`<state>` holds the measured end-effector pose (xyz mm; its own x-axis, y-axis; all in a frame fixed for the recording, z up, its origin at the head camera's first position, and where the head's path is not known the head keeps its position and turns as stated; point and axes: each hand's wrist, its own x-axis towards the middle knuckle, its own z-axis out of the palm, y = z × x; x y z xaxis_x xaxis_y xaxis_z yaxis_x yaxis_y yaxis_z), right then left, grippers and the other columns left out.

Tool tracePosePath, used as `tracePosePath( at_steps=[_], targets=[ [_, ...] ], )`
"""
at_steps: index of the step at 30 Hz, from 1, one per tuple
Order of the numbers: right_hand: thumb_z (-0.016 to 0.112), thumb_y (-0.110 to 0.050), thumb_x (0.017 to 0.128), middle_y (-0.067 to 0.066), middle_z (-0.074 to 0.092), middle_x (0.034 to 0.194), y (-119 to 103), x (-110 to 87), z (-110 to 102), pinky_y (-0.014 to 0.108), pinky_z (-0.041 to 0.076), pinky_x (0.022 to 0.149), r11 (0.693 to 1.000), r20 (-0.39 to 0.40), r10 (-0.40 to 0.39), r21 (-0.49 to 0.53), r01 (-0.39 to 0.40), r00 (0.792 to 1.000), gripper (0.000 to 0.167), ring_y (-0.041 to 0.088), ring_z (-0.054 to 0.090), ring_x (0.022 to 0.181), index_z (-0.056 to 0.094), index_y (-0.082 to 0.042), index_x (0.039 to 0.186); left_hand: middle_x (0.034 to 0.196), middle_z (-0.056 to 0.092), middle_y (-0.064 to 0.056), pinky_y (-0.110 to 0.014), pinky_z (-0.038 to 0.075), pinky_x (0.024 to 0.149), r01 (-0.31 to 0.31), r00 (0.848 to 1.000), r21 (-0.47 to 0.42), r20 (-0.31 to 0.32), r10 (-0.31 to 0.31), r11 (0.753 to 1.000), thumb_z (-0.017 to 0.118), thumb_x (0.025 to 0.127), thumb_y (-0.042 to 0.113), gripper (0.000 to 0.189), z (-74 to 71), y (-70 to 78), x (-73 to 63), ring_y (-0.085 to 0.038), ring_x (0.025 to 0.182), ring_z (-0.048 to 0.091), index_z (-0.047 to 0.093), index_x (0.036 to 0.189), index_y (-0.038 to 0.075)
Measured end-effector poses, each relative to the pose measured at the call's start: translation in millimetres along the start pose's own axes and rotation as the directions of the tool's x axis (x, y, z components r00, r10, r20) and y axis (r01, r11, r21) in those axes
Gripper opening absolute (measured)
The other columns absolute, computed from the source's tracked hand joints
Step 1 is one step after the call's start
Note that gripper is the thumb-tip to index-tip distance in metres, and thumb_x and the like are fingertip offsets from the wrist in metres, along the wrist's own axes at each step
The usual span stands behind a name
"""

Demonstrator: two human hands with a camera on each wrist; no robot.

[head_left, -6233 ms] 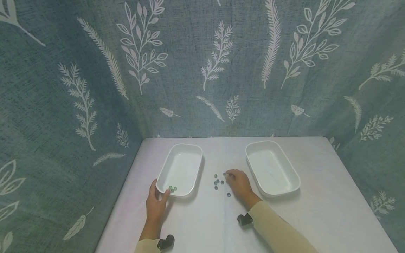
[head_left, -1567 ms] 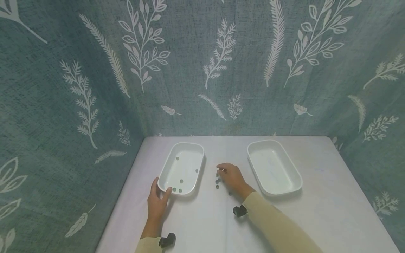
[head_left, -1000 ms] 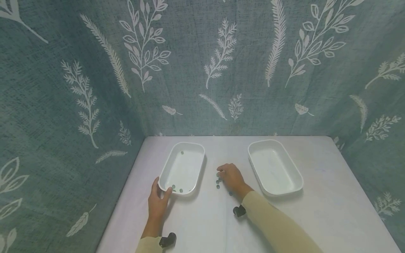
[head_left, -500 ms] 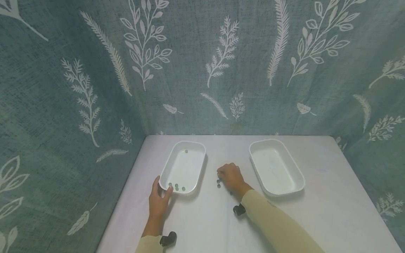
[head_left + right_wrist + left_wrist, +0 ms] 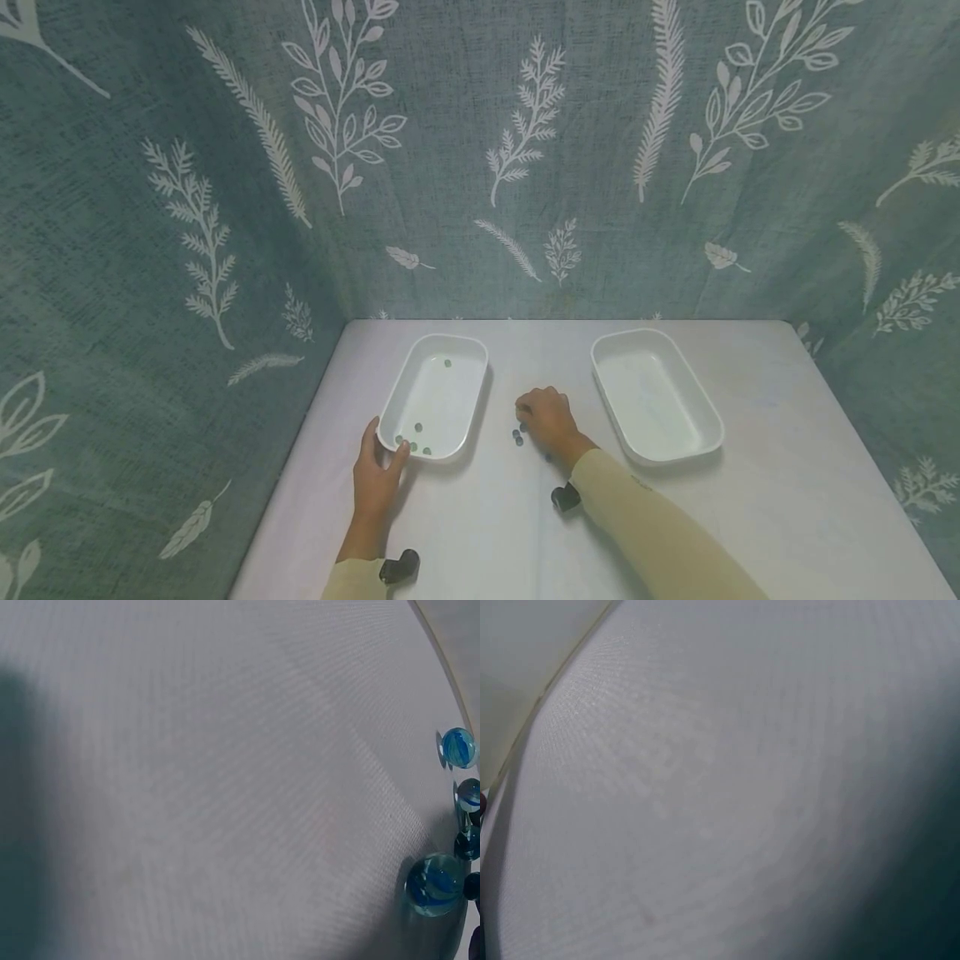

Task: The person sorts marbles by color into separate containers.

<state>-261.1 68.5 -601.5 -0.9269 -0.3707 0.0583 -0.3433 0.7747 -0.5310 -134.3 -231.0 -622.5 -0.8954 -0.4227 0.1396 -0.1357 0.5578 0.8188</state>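
My left hand [image 5: 375, 479] grips the near-left corner of the left white tray [image 5: 482, 379], thumb over the rim. Several green-tinted marbles lie inside that tray: one marble [image 5: 447, 363] at the far end, the others close to my thumb. To the right, my right hand [image 5: 549, 419] is down at the table with thumb and fingertips pinched together on a marble, mostly hidden by the fingers. Just below those fingertips sits a small group of blue marbles [image 5: 518, 441]. Another marble [image 5: 548, 457] shows beside my wrist. The right wrist view catches clear marbles with blue swirls [image 5: 435, 885] at its right edge.
A second white tray [image 5: 718, 417] stands to the right of my right hand, with no marbles visible in it. Both trays rest on a white-covered table [image 5: 465, 533]. Behind and at the sides hangs a green leaf-patterned curtain [image 5: 450, 167].
Since the first frame, more marbles are in the left tray, and they have rolled about. Fewer lie on the table. My right hand has shifted left, its fingers closing over a marble.
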Motion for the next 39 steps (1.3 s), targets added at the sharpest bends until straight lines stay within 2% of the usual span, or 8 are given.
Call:
tracePosePath(
  at_steps=[10, 15, 19, 23, 28, 31, 34, 39],
  targets=[
    [0.059, -0.026, 0.095, -0.001, 0.069, 0.108, 2.8, -2.1, 2.8, 0.041, 0.039, 0.093, 0.998, -0.011, 0.047, 0.040, -0.046, 0.999, 0.022, 0.021, 0.055, 0.101, 0.070, -0.016, 0.112, 0.154, 0.036, -0.006, -0.056, 0.018, 0.115, -0.008, 1.000, 0.017, -0.020, 0.009, 1.000, 0.069, 0.089, 0.037, 0.077, 0.9, 5.5, -1.0, -0.029, 0.143, 0.027, 0.029, 0.152, 0.019],
    [0.059, -0.026, 0.096, -0.001, 0.069, 0.109, 1.8, -6.1, 5.7, 0.042, 0.041, 0.094, 0.994, -0.063, 0.085, 0.068, -0.081, 0.994, 0.024, 0.023, 0.056, 0.104, 0.069, -0.016, 0.115, 0.154, 0.035, -0.005, -0.055, 0.017, 0.115, 0.010, 1.000, 0.015, -0.008, -0.010, 1.000, 0.069, 0.089, 0.037, 0.077, 0.5, 5.3, -1.4, -0.027, 0.144, 0.026, 0.029, 0.152, 0.020],
    [0.059, -0.026, 0.095, -0.002, 0.070, 0.107, -4.3, -8.9, 4.8, 0.042, 0.040, 0.093, 0.989, -0.107, 0.100, 0.116, -0.088, 0.989, 0.024, 0.022, 0.056, 0.104, 0.070, -0.016, 0.113, 0.154, 0.035, -0.005, -0.055, 0.016, 0.115, 0.010, 1.000, 0.016, -0.002, -0.010, 1.000, 0.069, 0.089, 0.039, 0.077, -0.4, 6.1, -1.2, -0.028, 0.144, 0.025, 0.029, 0.153, 0.020],
    [0.060, -0.025, 0.095, -0.004, 0.070, 0.103, -12.8, -13.1, 2.7, 0.040, 0.038, 0.093, 0.978, -0.116, 0.108, 0.189, -0.085, 0.987, 0.022, 0.020, 0.056, 0.102, 0.071, -0.015, 0.112, 0.154, 0.034, -0.007, -0.055, 0.017, 0.115, 0.013, 1.000, 0.017, -0.001, -0.013, 1.000, 0.069, 0.090, 0.038, 0.078, -2.0, 8.6, -1.4, -0.030, 0.144, 0.025, 0.028, 0.153, 0.018],
    [0.062, -0.024, 0.094, -0.006, 0.069, 0.101, -21.0, -17.8, 3.4, 0.039, 0.039, 0.093, 0.972, -0.113, 0.109, 0.218, -0.082, 0.988, 0.022, 0.019, 0.056, 0.103, 0.071, -0.015, 0.113, 0.155, 0.033, -0.010, -0.054, 0.016, 0.116, 0.009, 1.000, 0.017, 0.002, -0.009, 1.000, 0.068, 0.090, 0.036, 0.078, -3.7, 10.1, -1.9, -0.031, 0.144, 0.024, 0.027, 0.153, 0.015],
    [0.062, -0.024, 0.095, -0.006, 0.069, 0.101, -25.0, -19.9, 3.8, 0.039, 0.041, 0.090, 0.969, -0.108, 0.123, 0.228, -0.096, 0.986, 0.022, 0.020, 0.055, 0.103, 0.071, -0.016, 0.113, 0.155, 0.032, -0.009, -0.054, 0.016, 0.116, 0.007, 1.000, 0.015, 0.007, -0.007, 1.000, 0.068, 0.091, 0.036, 0.078, -4.0, 10.5, -2.1, -0.030, 0.144, 0.023, 0.027, 0.153, 0.016],
    [0.063, -0.027, 0.094, -0.007, 0.067, 0.102, -27.6, -21.9, 5.3, 0.040, 0.045, 0.080, 0.963, -0.096, 0.156, 0.235, -0.130, 0.983, 0.021, 0.021, 0.054, 0.100, 0.071, -0.019, 0.113, 0.155, 0.033, -0.008, -0.054, 0.016, 0.115, 0.003, 1.000, 0.010, 0.004, -0.003, 1.000, 0.068, 0.091, 0.038, 0.077, -3.4, 9.7, -2.2, -0.030, 0.144, 0.024, 0.027, 0.153, 0.017],
    [0.063, -0.030, 0.094, -0.010, 0.065, 0.105, -33.3, -24.8, 5.4, 0.049, 0.044, 0.076, 0.952, -0.082, 0.191, 0.260, -0.164, 0.978, 0.021, 0.021, 0.051, 0.099, 0.071, -0.025, 0.112, 0.155, 0.033, -0.008, -0.055, 0.017, 0.115, -0.001, 1.000, 0.002, 0.004, 0.001, 1.000, 0.068, 0.090, 0.037, 0.077, -3.2, 7.5, -2.2, -0.030, 0.144, 0.024, 0.028, 0.153, 0.017]
  ],
)
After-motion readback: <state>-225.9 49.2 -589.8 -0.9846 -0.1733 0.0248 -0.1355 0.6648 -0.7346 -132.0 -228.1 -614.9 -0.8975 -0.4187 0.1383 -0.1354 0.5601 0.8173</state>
